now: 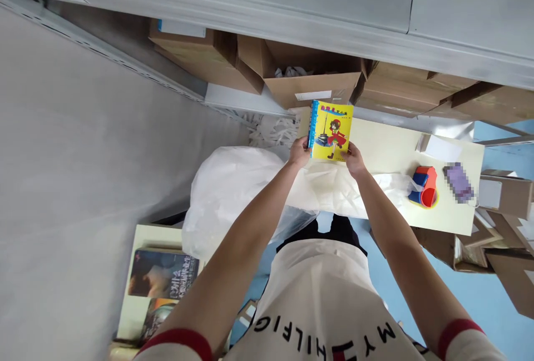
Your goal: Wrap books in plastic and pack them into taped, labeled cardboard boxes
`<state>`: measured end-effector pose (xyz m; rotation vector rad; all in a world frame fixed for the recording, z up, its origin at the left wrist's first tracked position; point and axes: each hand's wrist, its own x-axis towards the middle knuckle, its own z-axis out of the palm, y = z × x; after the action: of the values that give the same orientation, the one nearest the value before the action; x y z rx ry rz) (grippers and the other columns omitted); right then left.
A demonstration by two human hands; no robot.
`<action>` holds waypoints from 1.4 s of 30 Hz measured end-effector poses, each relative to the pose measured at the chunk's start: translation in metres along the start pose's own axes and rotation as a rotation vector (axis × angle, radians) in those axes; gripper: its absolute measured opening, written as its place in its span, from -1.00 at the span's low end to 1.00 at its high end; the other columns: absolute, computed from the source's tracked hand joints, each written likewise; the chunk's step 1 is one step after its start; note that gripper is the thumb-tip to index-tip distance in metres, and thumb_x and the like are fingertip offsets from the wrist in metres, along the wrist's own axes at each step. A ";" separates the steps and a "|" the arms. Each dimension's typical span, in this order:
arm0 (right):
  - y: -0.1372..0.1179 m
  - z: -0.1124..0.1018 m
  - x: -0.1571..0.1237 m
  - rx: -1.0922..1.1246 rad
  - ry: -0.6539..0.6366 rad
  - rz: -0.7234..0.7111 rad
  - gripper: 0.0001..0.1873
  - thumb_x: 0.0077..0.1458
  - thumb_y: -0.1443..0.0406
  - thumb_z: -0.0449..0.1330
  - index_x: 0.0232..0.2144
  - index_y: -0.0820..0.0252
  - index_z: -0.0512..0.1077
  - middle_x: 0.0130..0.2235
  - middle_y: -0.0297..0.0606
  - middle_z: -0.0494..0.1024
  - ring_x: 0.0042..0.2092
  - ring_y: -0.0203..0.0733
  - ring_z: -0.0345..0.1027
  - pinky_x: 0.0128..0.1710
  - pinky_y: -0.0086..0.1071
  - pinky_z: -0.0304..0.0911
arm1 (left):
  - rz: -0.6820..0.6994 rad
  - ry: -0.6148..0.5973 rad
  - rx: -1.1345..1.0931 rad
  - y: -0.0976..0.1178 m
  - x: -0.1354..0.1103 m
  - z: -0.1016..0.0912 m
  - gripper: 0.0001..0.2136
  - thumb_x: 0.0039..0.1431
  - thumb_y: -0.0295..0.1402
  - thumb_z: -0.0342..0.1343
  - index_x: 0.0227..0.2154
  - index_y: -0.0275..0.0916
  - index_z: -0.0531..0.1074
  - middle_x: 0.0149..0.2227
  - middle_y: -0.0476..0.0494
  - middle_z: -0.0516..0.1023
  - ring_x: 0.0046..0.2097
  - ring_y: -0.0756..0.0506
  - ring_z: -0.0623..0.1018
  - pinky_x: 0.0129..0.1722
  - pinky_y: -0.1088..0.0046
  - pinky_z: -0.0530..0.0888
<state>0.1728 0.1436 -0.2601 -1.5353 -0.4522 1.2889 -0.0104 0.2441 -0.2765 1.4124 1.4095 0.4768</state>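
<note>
A yellow picture book [329, 133] with a blue spine and a red-clad cartoon figure on its cover is held up over the table. Its lower left corner is gripped by my left hand [299, 152], and its lower right edge by my right hand [354, 159]. Both sets of fingers close on the edges; those behind the book are hidden. Under my hands, a white plastic sheet or bag [321, 186] lies across the cream table [384, 144]. A large translucent bag [233, 183] bulges beside my left forearm.
Cardboard boxes [312, 85] line the shelf behind the table. To the right are a red and blue tape dispenser [426, 186], a pixelated purple phone [458, 182] and a stack of white slips [442, 148]. Books [164, 272] stand lower left; opened cartons [507, 238] lie right.
</note>
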 end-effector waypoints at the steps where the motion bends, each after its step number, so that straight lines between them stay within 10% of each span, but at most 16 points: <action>1: -0.003 -0.001 -0.004 0.010 0.007 -0.031 -0.42 -0.23 0.14 0.34 -0.07 0.05 0.44 -0.03 -0.25 0.59 0.02 0.02 0.43 0.05 -0.01 0.35 | 0.022 0.006 -0.021 0.004 -0.001 -0.002 -0.62 -0.06 -0.64 0.12 -0.14 -0.28 0.54 -0.30 -0.08 0.60 -0.30 -0.04 0.55 -0.20 0.45 0.51; 10: -0.026 -0.031 -0.093 -0.009 0.093 -0.187 -0.41 -0.03 0.08 0.27 0.08 0.02 0.40 0.03 -0.21 0.58 0.02 0.06 0.46 0.02 -0.04 0.39 | 0.073 -0.275 -0.337 0.035 -0.064 0.005 -0.60 -0.07 -0.53 0.14 -0.09 -0.21 0.38 -0.13 -0.10 0.55 -0.21 -0.03 0.56 -0.23 0.44 0.53; 20: -0.016 -0.111 -0.210 -0.008 0.298 -0.135 -0.17 -0.05 -0.10 0.27 0.23 -0.09 0.19 0.17 -0.16 0.47 0.12 0.07 0.41 -0.01 -0.04 0.41 | -0.214 -0.720 -0.528 0.063 -0.163 0.069 -0.49 -0.15 -0.54 0.04 -0.03 -0.16 0.29 -0.19 -0.08 0.58 -0.20 -0.09 0.62 -0.21 0.31 0.56; 31: 0.055 -0.191 -0.190 -0.322 0.302 0.101 -0.49 -0.17 -0.05 0.21 -0.23 0.13 0.39 -0.18 -0.10 0.62 -0.24 0.01 0.50 -0.30 -0.14 0.45 | -0.074 -0.394 -0.018 0.011 -0.200 0.169 -0.61 -0.01 -0.64 0.10 -0.09 -0.24 0.45 -0.16 -0.15 0.64 -0.15 -0.08 0.61 -0.12 0.35 0.57; 42: 0.083 -0.212 -0.163 -0.589 0.322 0.072 -0.69 -0.08 0.20 0.17 -0.23 0.14 0.45 -0.16 -0.10 0.56 -0.02 0.07 0.38 0.04 -0.08 0.27 | -0.021 -0.260 0.259 0.000 -0.202 0.193 -0.54 0.03 -0.62 0.09 0.03 -0.22 0.46 -0.01 -0.24 0.54 0.10 -0.24 0.48 0.19 0.14 0.38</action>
<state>0.2760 -0.1160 -0.2753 -2.2259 -0.6029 0.9731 0.1062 -0.0096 -0.2746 1.6006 1.3050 0.0918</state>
